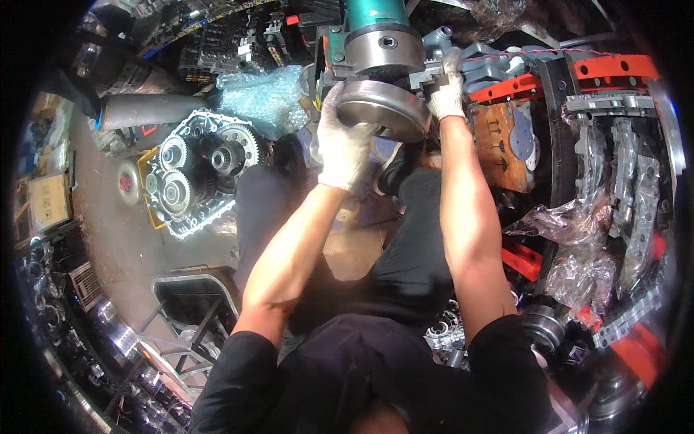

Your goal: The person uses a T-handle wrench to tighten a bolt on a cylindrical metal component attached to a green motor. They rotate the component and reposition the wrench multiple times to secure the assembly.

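A thick, round steel drum (383, 101) is tilted in front of me, just below the steel head (383, 49) of a green machine (376, 13). My left hand (344, 148), in a white knit glove, grips the drum's left side, its fingers curled round the rim. On the drum's far right side, my right hand (447, 94), also gloved, is closed on a grey metal piece (426, 74) by the machine head. Its fingertips are partly hidden, so whether it also touches the drum is unclear. Between the drum and the head there is a narrow dark gap.
An opened gearbox housing with several gears (173, 160) stands on the floor at left, near bubble wrap (264, 98). At right are an orange rack (614, 66), a wooden box (499, 126) and plastic-wrapped metal parts (585, 260). A black-topped stool (195, 293) is at lower left.
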`<state>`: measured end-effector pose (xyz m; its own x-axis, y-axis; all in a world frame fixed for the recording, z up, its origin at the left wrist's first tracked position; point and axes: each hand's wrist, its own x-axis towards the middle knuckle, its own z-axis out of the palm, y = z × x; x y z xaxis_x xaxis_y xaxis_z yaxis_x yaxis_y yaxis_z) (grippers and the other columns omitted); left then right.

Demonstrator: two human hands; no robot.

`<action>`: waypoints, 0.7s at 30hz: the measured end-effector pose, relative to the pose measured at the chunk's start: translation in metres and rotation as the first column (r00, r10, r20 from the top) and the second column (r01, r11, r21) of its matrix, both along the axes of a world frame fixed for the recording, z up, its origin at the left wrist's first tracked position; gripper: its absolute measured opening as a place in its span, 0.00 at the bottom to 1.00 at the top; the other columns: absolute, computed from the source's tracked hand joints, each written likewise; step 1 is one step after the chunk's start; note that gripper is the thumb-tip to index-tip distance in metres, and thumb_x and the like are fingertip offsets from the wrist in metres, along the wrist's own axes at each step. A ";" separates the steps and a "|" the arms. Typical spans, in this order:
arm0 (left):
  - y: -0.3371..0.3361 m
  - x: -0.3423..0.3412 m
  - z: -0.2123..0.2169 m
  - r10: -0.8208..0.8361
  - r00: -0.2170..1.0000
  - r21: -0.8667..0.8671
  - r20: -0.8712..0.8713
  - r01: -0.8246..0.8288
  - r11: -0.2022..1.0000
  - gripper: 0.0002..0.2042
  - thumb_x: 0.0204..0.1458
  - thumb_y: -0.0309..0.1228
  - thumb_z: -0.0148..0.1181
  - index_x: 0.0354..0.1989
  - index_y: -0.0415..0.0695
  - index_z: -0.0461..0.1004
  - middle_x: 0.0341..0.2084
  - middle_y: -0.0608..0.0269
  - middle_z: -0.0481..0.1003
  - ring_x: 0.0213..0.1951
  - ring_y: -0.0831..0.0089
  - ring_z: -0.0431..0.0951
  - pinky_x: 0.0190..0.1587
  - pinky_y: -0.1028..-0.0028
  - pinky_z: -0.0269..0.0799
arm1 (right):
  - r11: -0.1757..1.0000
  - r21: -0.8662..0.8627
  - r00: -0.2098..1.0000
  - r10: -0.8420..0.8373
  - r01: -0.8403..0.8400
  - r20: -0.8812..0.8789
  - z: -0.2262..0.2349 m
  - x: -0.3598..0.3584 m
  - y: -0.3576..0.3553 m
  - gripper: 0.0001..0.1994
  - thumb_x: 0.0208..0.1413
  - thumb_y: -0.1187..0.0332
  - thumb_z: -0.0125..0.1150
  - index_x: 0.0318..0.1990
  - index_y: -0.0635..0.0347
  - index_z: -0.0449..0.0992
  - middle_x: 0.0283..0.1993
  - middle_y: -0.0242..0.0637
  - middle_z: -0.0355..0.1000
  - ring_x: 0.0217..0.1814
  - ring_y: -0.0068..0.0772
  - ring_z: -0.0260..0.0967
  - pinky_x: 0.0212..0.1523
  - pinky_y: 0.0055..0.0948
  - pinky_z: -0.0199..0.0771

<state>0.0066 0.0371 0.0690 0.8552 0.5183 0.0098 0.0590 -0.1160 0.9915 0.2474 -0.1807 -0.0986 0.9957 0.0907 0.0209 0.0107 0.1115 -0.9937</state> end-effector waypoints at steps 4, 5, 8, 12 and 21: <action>0.028 -0.027 0.012 -0.102 0.994 -0.092 -0.050 0.097 0.991 0.37 0.45 0.25 0.75 0.67 0.40 0.69 0.53 0.51 0.79 0.55 0.62 0.79 0.62 0.65 0.74 | 0.968 -0.020 0.968 -0.251 0.251 -0.021 0.046 -0.014 0.022 0.40 0.67 0.29 0.50 0.68 0.57 0.67 0.55 0.40 0.77 0.50 0.38 0.77 0.48 0.43 0.80; 0.034 -0.032 0.014 -0.094 0.994 -0.158 -0.049 0.085 0.984 0.36 0.46 0.25 0.75 0.67 0.40 0.69 0.53 0.52 0.79 0.54 0.63 0.79 0.61 0.65 0.74 | 0.949 -0.125 0.951 -0.299 0.289 -0.075 0.060 -0.020 0.025 0.40 0.67 0.29 0.50 0.66 0.58 0.68 0.54 0.41 0.78 0.49 0.38 0.78 0.48 0.43 0.80; 0.050 -0.054 0.015 -0.065 0.997 -0.300 -0.033 0.052 0.952 0.32 0.51 0.28 0.75 0.66 0.40 0.70 0.52 0.55 0.79 0.51 0.68 0.79 0.54 0.69 0.77 | 0.950 0.188 0.956 -0.213 0.251 -0.200 0.099 -0.033 0.032 0.39 0.67 0.29 0.50 0.61 0.60 0.73 0.51 0.42 0.80 0.47 0.39 0.79 0.46 0.43 0.81; 0.067 -0.075 0.008 -0.022 0.998 -0.197 0.064 0.034 0.980 0.24 0.53 0.25 0.69 0.60 0.39 0.72 0.45 0.59 0.80 0.45 0.73 0.79 0.47 0.72 0.78 | 0.974 -0.043 0.927 -0.227 0.224 -0.300 0.137 -0.058 0.041 0.40 0.65 0.26 0.48 0.55 0.60 0.77 0.46 0.41 0.82 0.43 0.42 0.80 0.41 0.43 0.80; 0.088 -0.075 -0.022 0.035 0.999 -0.365 -0.019 -0.039 0.930 0.18 0.51 0.21 0.66 0.52 0.40 0.77 0.47 0.52 0.79 0.49 0.58 0.81 0.53 0.62 0.77 | 0.915 0.285 0.945 -0.219 0.286 -0.245 0.154 -0.073 0.055 0.26 0.70 0.43 0.57 0.58 0.58 0.78 0.52 0.42 0.80 0.51 0.42 0.78 0.51 0.46 0.81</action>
